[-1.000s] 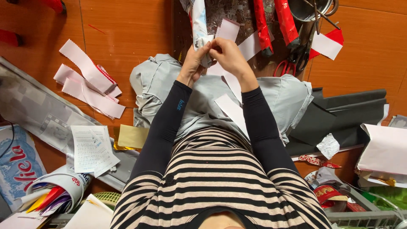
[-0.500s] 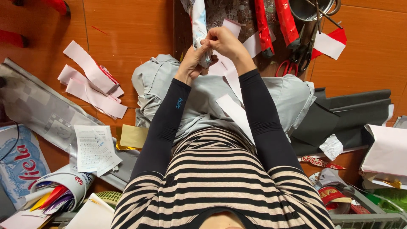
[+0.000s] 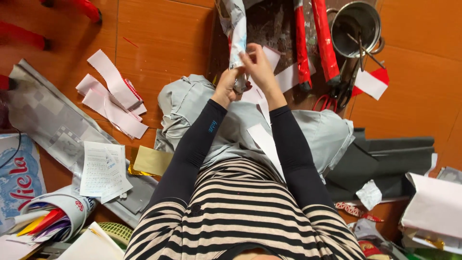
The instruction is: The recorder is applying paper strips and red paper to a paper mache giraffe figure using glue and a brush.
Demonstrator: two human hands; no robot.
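Both hands meet above the grey-trousered lap; the left hand (image 3: 225,87) closes its fingers round the lower end of a silver-grey rolled paper tube (image 3: 237,36), steadying it upright, while the right hand (image 3: 257,67) pinches its wrapping; white paper strips (image 3: 115,96) lie on the orange floor (image 3: 163,33).

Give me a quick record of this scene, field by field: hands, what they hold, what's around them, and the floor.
left hand: grips the lower end of a paper-wrapped stick
right hand: fingers press on the same stick
beyond hands: two red-wrapped sticks, metal pot, red-handled scissors
lap: grey cloth with white paper strips
floor, left: pink paper strips, printed sheet
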